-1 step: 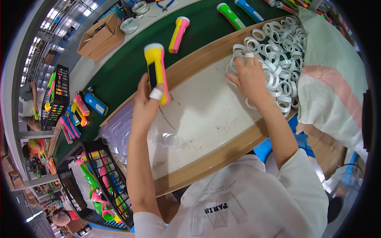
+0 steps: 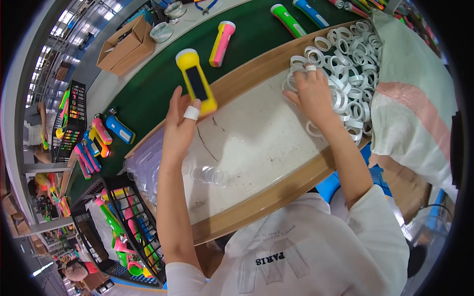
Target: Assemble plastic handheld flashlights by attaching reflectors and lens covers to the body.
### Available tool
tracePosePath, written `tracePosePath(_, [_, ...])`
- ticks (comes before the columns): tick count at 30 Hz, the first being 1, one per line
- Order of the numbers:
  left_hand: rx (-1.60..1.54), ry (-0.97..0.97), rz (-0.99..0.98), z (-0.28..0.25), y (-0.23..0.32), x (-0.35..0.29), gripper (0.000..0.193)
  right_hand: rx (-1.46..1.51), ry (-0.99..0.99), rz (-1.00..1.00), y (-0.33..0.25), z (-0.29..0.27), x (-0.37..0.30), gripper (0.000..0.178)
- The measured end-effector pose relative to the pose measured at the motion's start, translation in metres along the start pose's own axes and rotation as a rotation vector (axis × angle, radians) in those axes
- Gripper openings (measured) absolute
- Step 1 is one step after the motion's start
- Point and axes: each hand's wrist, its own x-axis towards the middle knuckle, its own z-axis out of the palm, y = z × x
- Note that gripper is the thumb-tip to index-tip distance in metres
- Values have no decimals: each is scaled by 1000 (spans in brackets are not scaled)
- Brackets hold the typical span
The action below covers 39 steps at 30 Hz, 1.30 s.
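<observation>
My left hand [image 2: 181, 121], a white band round its thumb, grips the lower end of a yellow flashlight [image 2: 188, 61]. The flashlight's white-rimmed head points away from me, and a dark rectangular panel on its body faces up. My right hand [image 2: 315, 96] rests at the left edge of a heap of white rings [image 2: 353, 76]. Its thumb stands apart from the fingers, which touch the rings; a white band circles one finger. The fingertips are partly hidden among the rings, but no ring is visibly gripped.
A cardboard-edged tray [image 2: 256, 209] holds the rings, clear rings [image 2: 207, 175] and clear plastic bags [image 2: 148, 160]. Beyond lies a green belt [image 2: 153, 74] with a pink-yellow flashlight [image 2: 222, 44] and several others. A black crate [image 2: 136, 222] stands at left, a pale woven sack [image 2: 412, 108] at right.
The yellow flashlight has turned in my left hand: its dark panel now faces up and the pink side no longer shows. Its head has shifted slightly left and away. My right hand has barely moved.
</observation>
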Motion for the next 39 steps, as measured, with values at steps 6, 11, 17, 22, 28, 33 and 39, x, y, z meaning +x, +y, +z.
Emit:
tracePosePath(6, [665,-445,330,-21,-22,-60,44,45,-13,-84,2,6,-7,22])
tracePosePath(11, [794,-449,368,-26,-44,-113,44,714,-191,-220,-53,-43,-25,16])
tracePosePath(17, [640,-341,358,-39,-57,-111,30,835,-227,-366,-115,-33,-57,42])
tracePosePath(22, [681,-403,450,-41,-57,-124,26,867,-232,-409,-140,-18,-58,61])
tracePosePath(28, [621,-379,399,-40,-71,-124,43,1006,-364,-374,-145,1,-67,68])
tracePosePath(33, [669,-361,363,-42,-63,-112,49,1005,-345,-395,-145,2,-64,65])
tracePosePath(39, [419,-166,249,-48,-33,-105,48,1007,-360,-340,-141,4,-61,68])
